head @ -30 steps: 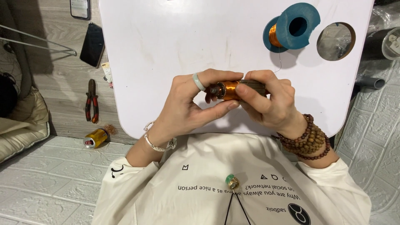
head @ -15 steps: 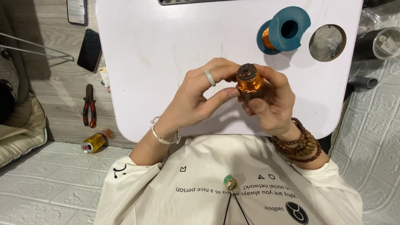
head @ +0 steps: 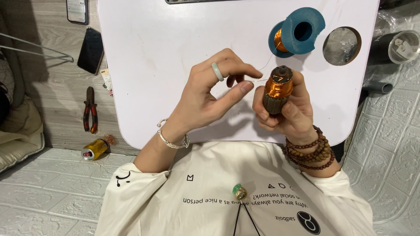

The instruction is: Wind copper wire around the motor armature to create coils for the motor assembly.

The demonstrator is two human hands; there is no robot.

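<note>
Right hand (head: 291,114) wrapped tight round a motor armature (head: 277,91), held upright above the white table (head: 175,52), copper winding at its top end. Left hand (head: 205,98) just beside it, thumb & forefinger pinched narrow on a thin copper wire (head: 256,80) running to the armature; other fingers fanned loose. Blue wire spool (head: 302,30) lies on the table just beyond the right hand, round hole (head: 342,45) in the tabletop next to it. Well off past the left hand, on the floor: red-handled pliers (head: 90,110), small yellow spool (head: 95,149), dark phone (head: 91,50)
</note>
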